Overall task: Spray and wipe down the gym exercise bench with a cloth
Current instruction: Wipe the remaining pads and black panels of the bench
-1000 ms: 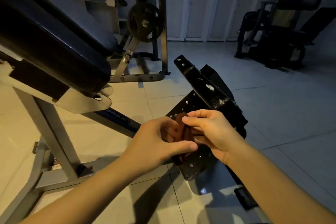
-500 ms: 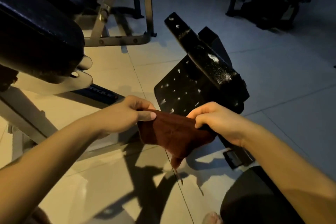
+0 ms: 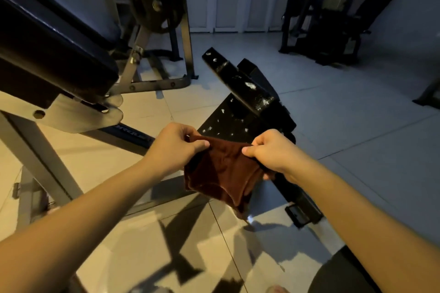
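Note:
A dark reddish-brown cloth (image 3: 223,169) hangs spread between both hands at the middle of the view. My left hand (image 3: 177,144) pinches its upper left edge, and my right hand (image 3: 271,152) pinches the upper right edge. Just behind the cloth stands a black metal part of the bench (image 3: 240,93) with a flat plate, flecked with white droplets or foam. The black padded bench (image 3: 47,54) slopes across the upper left on a grey frame (image 3: 35,150).
A weight plate (image 3: 154,5) hangs on a rack behind the bench. Another dark exercise machine (image 3: 333,19) stands at the back right. The floor is pale tile (image 3: 357,150) with long shadows. A dark rounded thing (image 3: 345,273) sits at the bottom right corner.
The cloth was bunched between my hands against the black plate, then pulled out wide. My hands have moved apart and the view has tilted back up.

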